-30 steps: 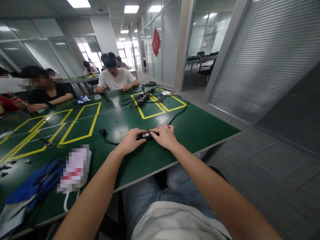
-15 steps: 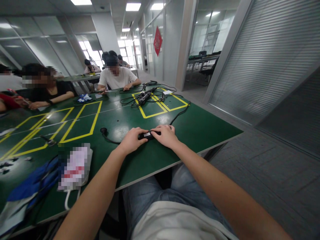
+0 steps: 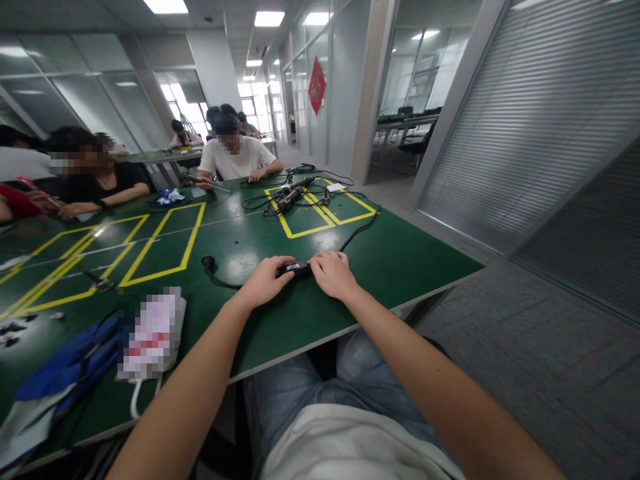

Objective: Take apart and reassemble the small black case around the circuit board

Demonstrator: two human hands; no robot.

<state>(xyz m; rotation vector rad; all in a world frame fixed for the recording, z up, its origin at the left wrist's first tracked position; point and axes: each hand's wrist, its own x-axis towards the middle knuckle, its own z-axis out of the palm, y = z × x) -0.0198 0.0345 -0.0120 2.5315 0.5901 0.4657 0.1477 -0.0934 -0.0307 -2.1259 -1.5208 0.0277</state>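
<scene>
A small black power adapter point(image 3: 294, 269) with a white label lies on the green table point(image 3: 390, 260) in front of me. My left hand point(image 3: 264, 281) grips its left end, fingers curled round it. My right hand point(image 3: 331, 273) covers its right end with bent fingers pressed on it. A black cable point(image 3: 357, 230) runs from the right end toward the far side. Another black cable with a round plug point(image 3: 208, 263) trails off to the left.
Yellow tape rectangles point(image 3: 165, 243) mark the table. A pile of black tools and cables point(image 3: 290, 193) lies in the far rectangle. A white and blue bag point(image 3: 150, 333) sits at the near left. Other people point(image 3: 233, 157) sit at the far and left sides.
My right hand has slid slightly left along the adapter and its fingers have curled in. The left hand stays on the other end. The view shifted a little.
</scene>
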